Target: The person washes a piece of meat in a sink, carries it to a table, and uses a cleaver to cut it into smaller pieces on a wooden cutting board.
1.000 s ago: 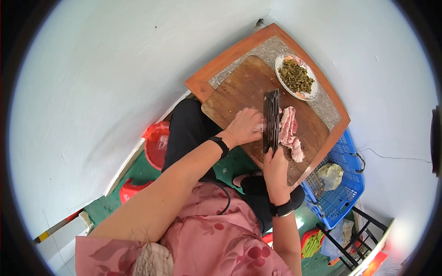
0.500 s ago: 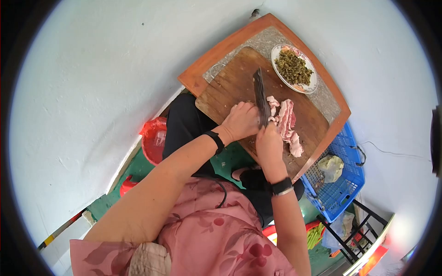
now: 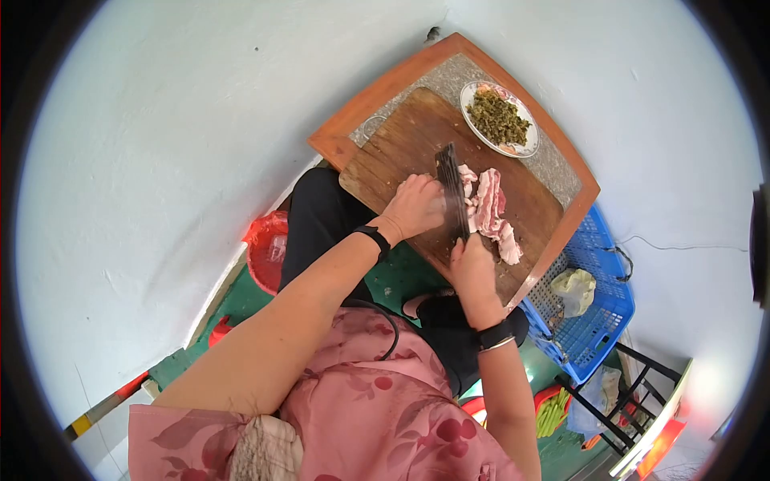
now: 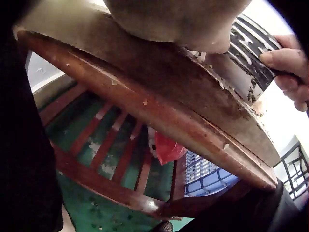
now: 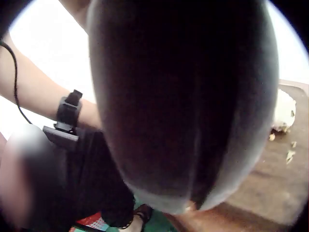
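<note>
The right hand [image 3: 476,280] grips the handle of a dark, streaked cleaver [image 3: 451,188], whose blade stands on edge over the wooden board [image 3: 401,148]. Close against the blade's left side is the left hand [image 3: 415,207], fingers bent down and blurred, holding a piece of meat mostly hidden beneath them. Pale meat [image 4: 197,54] peeks out under that hand in the left wrist view, beside the cleaver [image 4: 248,53] and the right hand's fingers [image 4: 289,65]. Sliced streaky meat [image 3: 488,204] lies right of the blade. A large dark shape fills the right wrist view's middle.
A plate [image 3: 532,144] of chopped greens stands at the table's [image 3: 589,188] far side. Below its right edge is a blue basket [image 3: 589,321] with a plastic bag. A red basin [image 3: 261,260] sits on the floor at left, and walls rise behind the table.
Meat pieces now lie beside the slices, right of the blade, where fewer showed at first. The cleaver has tilted and shifted slightly left; both hands keep their places around it.
</note>
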The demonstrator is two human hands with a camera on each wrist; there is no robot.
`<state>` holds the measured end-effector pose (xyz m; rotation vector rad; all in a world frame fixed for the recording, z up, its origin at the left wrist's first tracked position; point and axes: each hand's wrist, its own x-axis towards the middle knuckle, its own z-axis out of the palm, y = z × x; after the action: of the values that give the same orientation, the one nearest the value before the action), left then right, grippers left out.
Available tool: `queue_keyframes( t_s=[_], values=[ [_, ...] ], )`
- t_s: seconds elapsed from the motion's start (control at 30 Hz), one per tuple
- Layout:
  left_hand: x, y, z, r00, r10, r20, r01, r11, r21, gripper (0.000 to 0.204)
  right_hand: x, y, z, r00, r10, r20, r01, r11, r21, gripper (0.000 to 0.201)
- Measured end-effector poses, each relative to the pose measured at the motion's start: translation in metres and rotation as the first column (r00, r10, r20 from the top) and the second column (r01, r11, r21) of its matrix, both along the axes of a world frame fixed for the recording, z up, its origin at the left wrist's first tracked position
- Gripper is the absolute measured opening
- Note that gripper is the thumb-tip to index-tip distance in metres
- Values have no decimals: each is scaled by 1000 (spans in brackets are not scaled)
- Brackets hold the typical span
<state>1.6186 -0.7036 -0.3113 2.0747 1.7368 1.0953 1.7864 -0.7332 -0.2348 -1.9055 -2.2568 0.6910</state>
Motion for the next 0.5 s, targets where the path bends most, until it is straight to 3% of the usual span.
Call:
queue_keyframes(
  t_s=[0.1,0.2,0.3,0.4,0.5],
  values=[
    [0,-1,-1,997,-30,69,29,999,22,40,12,25,-11,989,15,-144,-1,995,95,25],
    [-2,-4,3,992,-40,123,42,999,-13,40,7,39,-12,983,-57,-175,81,988,134,25],
    [-3,-2,1,991,-38,132,42,999,-23,39,1,36,-2,984,-21,-178,61,974,219,23],
    [-2,-1,-3,995,-35,94,31,999,42,39,-9,31,7,955,18,-295,39,982,187,22],
    [-4,-1,0,995,-54,85,51,998,38,39,-17,31,7,958,22,-287,23,988,153,21]
  ],
)
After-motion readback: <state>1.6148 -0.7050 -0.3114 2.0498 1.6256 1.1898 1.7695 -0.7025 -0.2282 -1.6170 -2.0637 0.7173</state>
